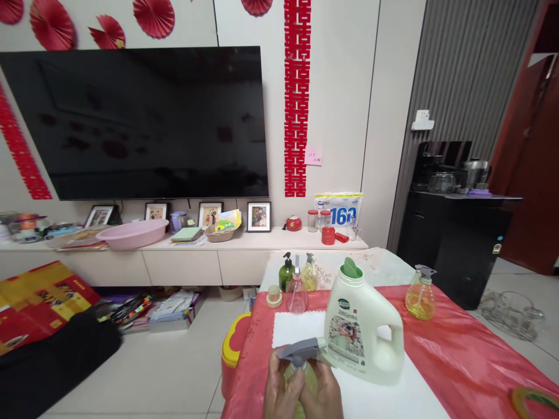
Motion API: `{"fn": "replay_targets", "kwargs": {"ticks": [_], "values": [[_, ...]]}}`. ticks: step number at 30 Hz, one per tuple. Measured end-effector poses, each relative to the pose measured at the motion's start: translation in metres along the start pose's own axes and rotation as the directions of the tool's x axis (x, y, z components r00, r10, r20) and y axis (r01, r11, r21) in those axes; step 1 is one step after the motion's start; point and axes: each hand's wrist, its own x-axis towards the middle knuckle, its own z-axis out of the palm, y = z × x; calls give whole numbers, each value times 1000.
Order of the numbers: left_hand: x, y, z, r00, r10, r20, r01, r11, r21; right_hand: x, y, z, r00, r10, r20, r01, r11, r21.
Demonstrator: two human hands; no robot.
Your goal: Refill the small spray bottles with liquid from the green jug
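Both my left hand point(278, 381) and my right hand point(322, 389) are wrapped round a spray bottle point(301, 349) with a grey trigger head, at the near edge of the table. Yellowish liquid shows through its body, though my fingers cover most of it. Just beyond my right hand stands a large pale green detergent jug point(364, 326), uncapped, with a green spout in its mouth. Behind my hands are a clear pink spray bottle point(297, 295), a pale cap point(274, 296), a dark green pump bottle point(286, 272) and a spray bottle of yellow liquid point(310, 273).
Farther right on the red tablecloth point(454, 337) is another spray bottle point(420, 295) with yellow liquid. A roll of tape point(535, 402) lies at the right edge. White paper point(283, 327) lies under the jug. A yellow and red stool point(236, 349) stands left of the table.
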Motion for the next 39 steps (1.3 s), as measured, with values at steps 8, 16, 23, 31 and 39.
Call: {"fn": "replay_targets", "kwargs": {"ticks": [8, 16, 23, 31, 39], "values": [[4, 9, 6, 981, -12, 195, 43, 987, -156, -1, 8, -8, 986, 99, 134, -120, 979, 162], [2, 21, 13, 978, 139, 154, -129, 989, -70, 6, -3, -10, 987, 8, 163, -50, 965, 257], [-1, 22, 12, 991, 66, 114, -64, 998, -17, 10, -3, -11, 980, -38, 193, 9, 989, 148], [3, 19, 4, 976, 129, 175, -127, 992, -23, 11, -8, -10, 975, -36, 220, -1, 986, 168], [0, 20, 1, 990, 122, 73, -127, 989, 78, 7, -12, -4, 972, -25, 234, -15, 986, 168]]}}
